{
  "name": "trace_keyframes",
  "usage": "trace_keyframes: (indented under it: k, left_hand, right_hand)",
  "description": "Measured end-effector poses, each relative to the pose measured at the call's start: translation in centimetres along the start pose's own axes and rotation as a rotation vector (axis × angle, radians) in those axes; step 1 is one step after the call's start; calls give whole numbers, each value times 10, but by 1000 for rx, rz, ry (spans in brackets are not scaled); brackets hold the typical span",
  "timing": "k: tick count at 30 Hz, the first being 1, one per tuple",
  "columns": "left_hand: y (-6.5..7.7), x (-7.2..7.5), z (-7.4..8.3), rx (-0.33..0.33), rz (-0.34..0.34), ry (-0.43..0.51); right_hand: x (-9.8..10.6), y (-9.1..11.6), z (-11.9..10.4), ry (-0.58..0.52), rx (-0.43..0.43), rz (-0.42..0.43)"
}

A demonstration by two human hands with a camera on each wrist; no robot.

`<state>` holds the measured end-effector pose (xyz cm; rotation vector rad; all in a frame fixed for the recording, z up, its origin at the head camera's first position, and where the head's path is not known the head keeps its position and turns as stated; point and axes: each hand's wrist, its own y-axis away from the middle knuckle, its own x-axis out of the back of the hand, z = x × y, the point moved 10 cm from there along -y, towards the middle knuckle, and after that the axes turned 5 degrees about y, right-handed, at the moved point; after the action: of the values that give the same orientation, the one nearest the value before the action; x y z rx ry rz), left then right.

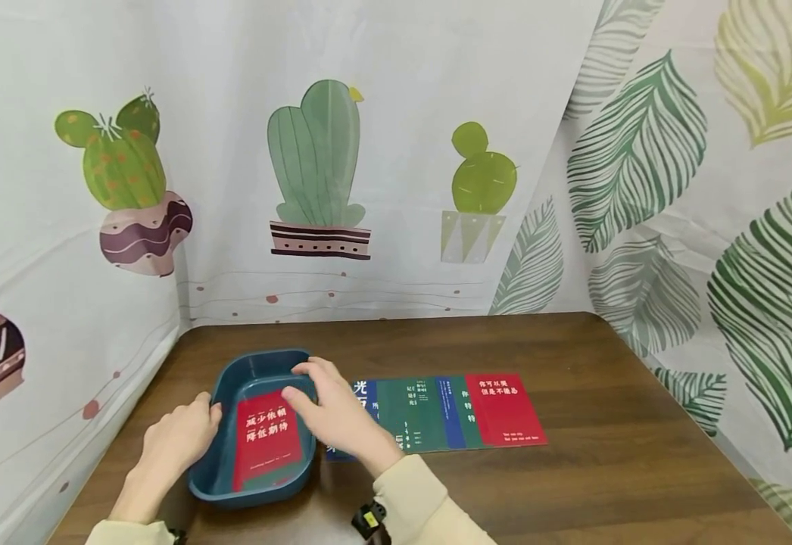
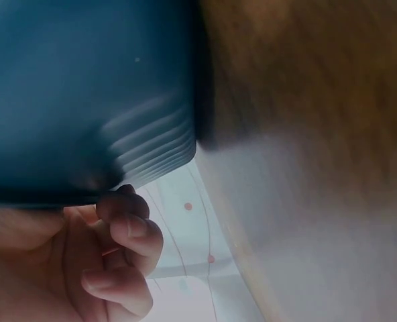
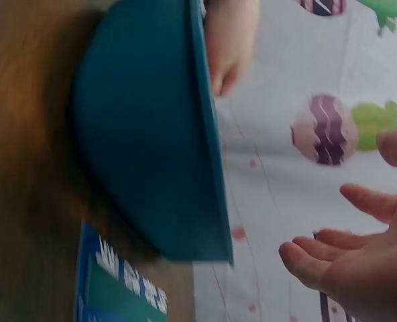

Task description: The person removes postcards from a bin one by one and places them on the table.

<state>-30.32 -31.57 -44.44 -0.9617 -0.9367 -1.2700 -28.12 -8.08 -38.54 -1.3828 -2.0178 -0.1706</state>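
Observation:
A dark blue plastic basin [image 1: 249, 499] sits at the left of the table. A red card [image 1: 280, 454] with white writing lies in it, a strip of green showing beneath. My left hand [image 1: 178, 435] holds the basin's left rim; the left wrist view shows its fingers [image 2: 128, 231] bent against the outer side. Over the right rim hovers my right hand [image 1: 335, 412], fingers spread and thumb apart. In the right wrist view, this hand [image 3: 366, 258] is clear of the basin [image 3: 148, 127] and holds nothing.
Right of the basin, overlapping cards lie in a row: green [image 1: 396, 428], blue [image 1: 452, 424] and a red one [image 1: 508, 416] at the right end. They rest on a brown wooden table [image 1: 573, 484]. Cactus-print cloth [image 1: 396, 174] hangs behind; leaf-print cloth hangs at the right.

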Motion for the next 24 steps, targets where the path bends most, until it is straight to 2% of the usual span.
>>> trace_keyframes:
  k: [6, 10, 17, 24]
  left_hand:
    - [-1, 0, -2, 1, 4, -2]
    - [-3, -3, -1, -5, 5, 8]
    - [-3, -5, 0, -5, 1, 11]
    - [-3, -1, -1, -8, 11, 12]
  right_hand:
    - [-32, -8, -10, -87, -99, -8]
    - [-45, -10, -12, -145, -177, 20]
    - [-48, -14, 2, -207, -309, 146]
    - [-54, -17, 5, -206, -310, 163]
